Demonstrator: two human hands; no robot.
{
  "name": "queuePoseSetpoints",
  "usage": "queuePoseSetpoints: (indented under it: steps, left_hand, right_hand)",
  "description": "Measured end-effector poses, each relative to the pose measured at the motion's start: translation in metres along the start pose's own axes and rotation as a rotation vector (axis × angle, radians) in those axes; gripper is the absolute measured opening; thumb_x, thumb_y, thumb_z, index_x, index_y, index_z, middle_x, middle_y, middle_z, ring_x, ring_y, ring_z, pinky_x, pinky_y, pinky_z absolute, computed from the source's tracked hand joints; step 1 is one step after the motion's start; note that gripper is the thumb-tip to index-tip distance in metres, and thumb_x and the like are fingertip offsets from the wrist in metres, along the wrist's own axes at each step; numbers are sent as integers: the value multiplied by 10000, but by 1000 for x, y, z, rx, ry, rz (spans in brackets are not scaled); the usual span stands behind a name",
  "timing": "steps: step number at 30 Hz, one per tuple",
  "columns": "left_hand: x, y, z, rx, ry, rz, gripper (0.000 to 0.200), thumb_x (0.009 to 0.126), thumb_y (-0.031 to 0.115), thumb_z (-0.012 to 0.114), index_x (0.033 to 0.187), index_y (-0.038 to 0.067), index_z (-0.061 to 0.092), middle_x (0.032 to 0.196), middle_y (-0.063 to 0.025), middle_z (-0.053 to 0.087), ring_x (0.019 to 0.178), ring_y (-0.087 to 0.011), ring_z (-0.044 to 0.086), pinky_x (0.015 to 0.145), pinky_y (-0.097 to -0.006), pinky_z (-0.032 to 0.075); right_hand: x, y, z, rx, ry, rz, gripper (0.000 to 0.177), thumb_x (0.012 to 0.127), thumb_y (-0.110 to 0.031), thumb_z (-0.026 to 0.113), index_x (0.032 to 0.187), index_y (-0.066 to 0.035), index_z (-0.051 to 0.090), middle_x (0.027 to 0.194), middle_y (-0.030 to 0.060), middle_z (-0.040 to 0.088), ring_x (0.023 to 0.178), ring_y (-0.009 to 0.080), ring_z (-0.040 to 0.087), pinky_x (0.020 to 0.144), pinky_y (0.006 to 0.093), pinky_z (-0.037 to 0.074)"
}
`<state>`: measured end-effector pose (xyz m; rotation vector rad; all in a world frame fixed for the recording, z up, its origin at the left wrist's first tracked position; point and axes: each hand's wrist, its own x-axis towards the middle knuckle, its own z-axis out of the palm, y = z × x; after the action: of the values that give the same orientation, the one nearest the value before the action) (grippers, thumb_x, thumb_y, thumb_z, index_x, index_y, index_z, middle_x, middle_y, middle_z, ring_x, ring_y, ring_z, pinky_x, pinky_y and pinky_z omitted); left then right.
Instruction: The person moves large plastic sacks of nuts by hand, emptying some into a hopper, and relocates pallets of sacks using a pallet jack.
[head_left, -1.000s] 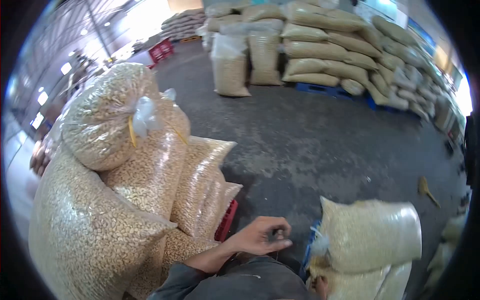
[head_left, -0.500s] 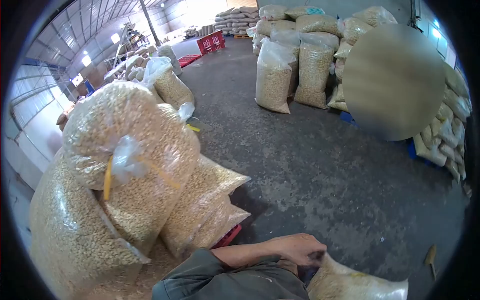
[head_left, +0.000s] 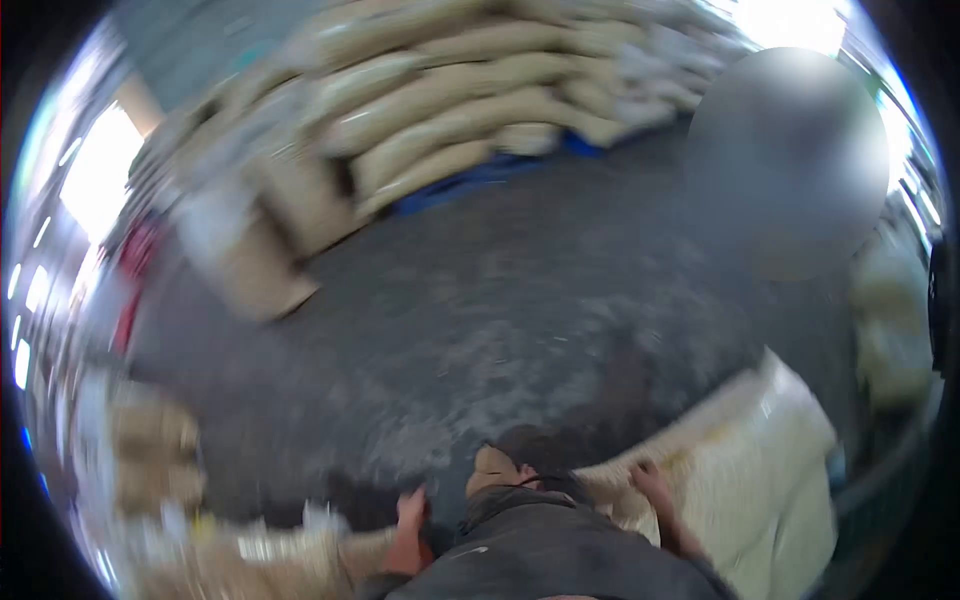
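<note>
Pale filled sack lies low at the right on the concrete floor, the right hand on its near edge, likely for purchase, the left hand hanging beside another sack; motion blur hides whether either hand grips.

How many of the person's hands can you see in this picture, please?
2: the left hand low at centre-left; the right hand on the pale sack at lower right. Blur hides their grip.
</note>
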<state>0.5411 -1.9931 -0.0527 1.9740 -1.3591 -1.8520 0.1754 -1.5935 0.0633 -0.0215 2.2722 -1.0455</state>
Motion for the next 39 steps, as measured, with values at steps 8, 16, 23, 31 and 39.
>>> queuePoseSetpoints:
  steps: [8, 16, 23, 31, 39]
  left_hand:
    - [94, 107, 42, 358, -196, -76, 258, 852, 234, 536, 823, -21, 557, 684, -105, 556, 601, -221, 538, 534, -372, 415]
    - [242, 458, 268, 161, -369, 226, 254, 898, 187, 488, 739, -12, 488, 605, -81, 500, 488, -189, 463, 428, -353, 373]
    - [187, 585, 493, 412, -442, 514, 214, 887, 188, 536, 890, -25, 543, 713, -104, 569, 580, -188, 551, 496, -327, 440]
    - [147, 483, 658, 1247, -547, 554, 489, 789, 370, 618, 988, -76, 629, 823, -133, 663, 688, -242, 634, 610, -376, 491]
    - [106, 495, 808, 1095, -630, 462, 424, 778, 380, 619, 893, -27, 647, 715, -120, 652, 639, -246, 619, 553, -373, 469]
  right_hand:
    - [87, -53, 16, 37, 255, -32, 379, 839, -315, 570, 983, 34, 602, 776, 113, 627, 675, 189, 613, 609, 323, 488]
    - [100, -45, 40, 384, 299, 458, 322, 790, -302, 578, 839, 11, 640, 651, 79, 609, 547, 146, 566, 497, 296, 452]
    - [123, -36, 46, 559, 364, 578, 337, 784, -317, 599, 797, 18, 636, 653, 85, 604, 586, 157, 577, 512, 307, 458]
    - [201, 19, -66, 803, 575, 717, 271, 782, -247, 600, 823, 18, 644, 713, 122, 624, 616, 181, 602, 504, 308, 467]
    - [298, 3, -280, 736, 731, 553, 264, 843, -210, 556, 953, 23, 609, 769, 84, 612, 640, 147, 576, 547, 289, 461]
